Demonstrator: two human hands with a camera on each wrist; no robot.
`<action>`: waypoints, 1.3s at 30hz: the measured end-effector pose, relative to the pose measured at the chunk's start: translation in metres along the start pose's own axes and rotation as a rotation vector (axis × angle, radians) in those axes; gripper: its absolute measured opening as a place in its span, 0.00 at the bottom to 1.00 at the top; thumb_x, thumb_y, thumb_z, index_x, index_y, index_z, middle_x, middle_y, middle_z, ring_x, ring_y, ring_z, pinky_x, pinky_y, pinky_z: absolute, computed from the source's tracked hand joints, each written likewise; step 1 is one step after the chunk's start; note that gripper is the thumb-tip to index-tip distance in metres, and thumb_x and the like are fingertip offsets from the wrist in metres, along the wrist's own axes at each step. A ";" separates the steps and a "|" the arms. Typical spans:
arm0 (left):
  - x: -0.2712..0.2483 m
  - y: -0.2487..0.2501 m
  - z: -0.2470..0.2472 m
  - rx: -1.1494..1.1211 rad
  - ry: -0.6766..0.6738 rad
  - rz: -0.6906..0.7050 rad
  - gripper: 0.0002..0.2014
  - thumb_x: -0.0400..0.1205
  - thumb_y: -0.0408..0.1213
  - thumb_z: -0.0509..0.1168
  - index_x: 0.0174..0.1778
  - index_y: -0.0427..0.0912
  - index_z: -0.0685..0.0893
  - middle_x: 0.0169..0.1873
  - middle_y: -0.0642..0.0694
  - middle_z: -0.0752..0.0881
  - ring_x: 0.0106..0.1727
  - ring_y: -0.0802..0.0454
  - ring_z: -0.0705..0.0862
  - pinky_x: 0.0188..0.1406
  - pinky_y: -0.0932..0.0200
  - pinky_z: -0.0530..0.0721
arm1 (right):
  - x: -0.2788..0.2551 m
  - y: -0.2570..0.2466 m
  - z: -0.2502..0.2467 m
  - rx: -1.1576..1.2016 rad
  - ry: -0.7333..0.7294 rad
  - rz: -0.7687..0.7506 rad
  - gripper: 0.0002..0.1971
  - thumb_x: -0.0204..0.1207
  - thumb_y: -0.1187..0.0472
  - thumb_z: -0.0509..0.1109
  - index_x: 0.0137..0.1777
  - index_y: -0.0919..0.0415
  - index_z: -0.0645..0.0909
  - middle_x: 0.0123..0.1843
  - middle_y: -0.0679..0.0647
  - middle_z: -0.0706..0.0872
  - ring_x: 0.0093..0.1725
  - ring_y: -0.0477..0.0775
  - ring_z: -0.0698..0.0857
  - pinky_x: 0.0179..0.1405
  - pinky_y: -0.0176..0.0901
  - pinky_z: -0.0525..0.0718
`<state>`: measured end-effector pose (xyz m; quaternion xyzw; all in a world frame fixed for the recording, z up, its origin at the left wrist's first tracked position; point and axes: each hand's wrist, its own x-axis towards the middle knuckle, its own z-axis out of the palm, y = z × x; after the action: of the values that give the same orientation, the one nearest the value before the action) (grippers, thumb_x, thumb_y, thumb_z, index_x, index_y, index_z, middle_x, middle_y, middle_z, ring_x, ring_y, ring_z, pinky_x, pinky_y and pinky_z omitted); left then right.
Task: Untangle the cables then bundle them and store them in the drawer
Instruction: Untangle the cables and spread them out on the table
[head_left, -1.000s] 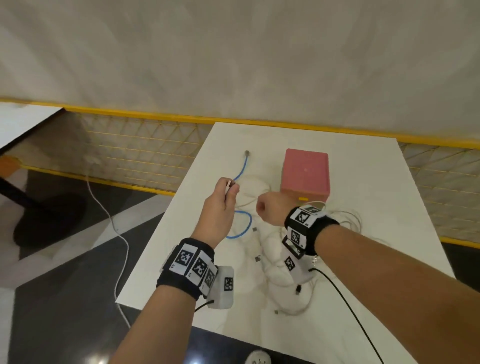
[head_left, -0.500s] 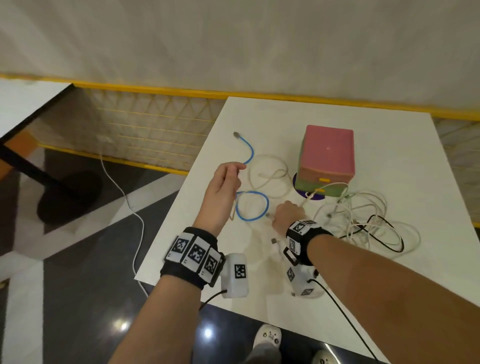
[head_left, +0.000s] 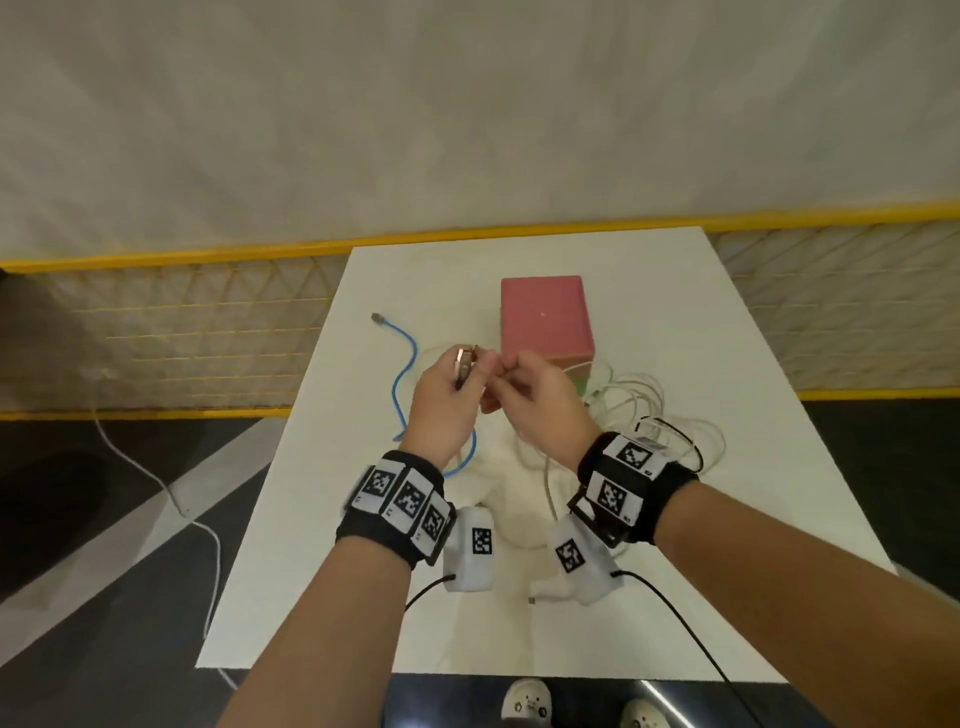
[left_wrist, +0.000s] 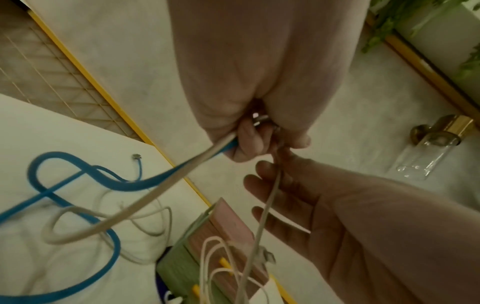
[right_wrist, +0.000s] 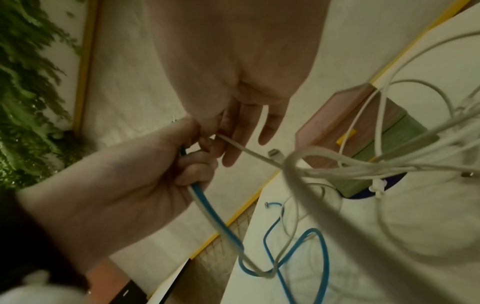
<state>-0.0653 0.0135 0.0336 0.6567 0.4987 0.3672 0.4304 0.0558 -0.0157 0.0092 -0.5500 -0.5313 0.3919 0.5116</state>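
A: Where are the cables?

B: They lie in a loose tangle on the white table (head_left: 675, 545), and some of them are lifted by the hands. The blue cable (head_left: 408, 367) curls on the left part of the table, with its small connector end lying free at the far side. It rises into the left hand (head_left: 445, 405). A thick beige cable (left_wrist: 145, 197) runs up beside it into the same hand.

A: How is the left hand closed?

B: Its fingers curl around the blue and the beige cable together, and a metal plug (head_left: 464, 362) sticks out at the top of the fist.

A: And the right hand?

B: The right hand (head_left: 540, 402) is just beside the left one, above the table. Its thumb and forefinger pinch a thin white cable (left_wrist: 262, 222), while the other fingers stay rather straight. This cable hangs down to the pile of white cables (head_left: 644, 405) on the right side.

A: Where is the drawer?

B: A small drawer box (head_left: 545, 317), pink on top and green lower, stands at the far middle of the table, touching the white pile. Some white loops hang across its front in the wrist views.
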 end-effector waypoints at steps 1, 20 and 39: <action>0.003 0.003 0.004 -0.007 0.031 0.027 0.08 0.86 0.44 0.62 0.44 0.47 0.83 0.32 0.52 0.84 0.28 0.67 0.79 0.33 0.67 0.78 | -0.001 -0.002 -0.005 0.001 -0.007 -0.007 0.05 0.81 0.65 0.66 0.52 0.68 0.77 0.38 0.61 0.89 0.37 0.55 0.89 0.43 0.41 0.87; 0.015 0.060 -0.043 0.335 0.026 0.396 0.11 0.80 0.56 0.67 0.49 0.54 0.85 0.23 0.50 0.79 0.24 0.56 0.72 0.27 0.61 0.73 | -0.033 0.027 -0.101 -0.740 -0.138 0.000 0.14 0.86 0.53 0.55 0.40 0.49 0.76 0.27 0.45 0.79 0.33 0.46 0.82 0.59 0.53 0.76; 0.023 0.031 -0.031 0.234 0.378 0.199 0.20 0.85 0.49 0.62 0.74 0.57 0.73 0.27 0.52 0.81 0.33 0.50 0.81 0.41 0.53 0.82 | -0.021 0.017 -0.124 -0.898 -0.178 -0.081 0.14 0.87 0.55 0.52 0.41 0.46 0.74 0.32 0.43 0.79 0.33 0.43 0.77 0.57 0.47 0.64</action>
<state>-0.0780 0.0376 0.0748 0.6675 0.5423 0.4640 0.2123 0.1765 -0.0534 0.0110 -0.6603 -0.7113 0.1485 0.1900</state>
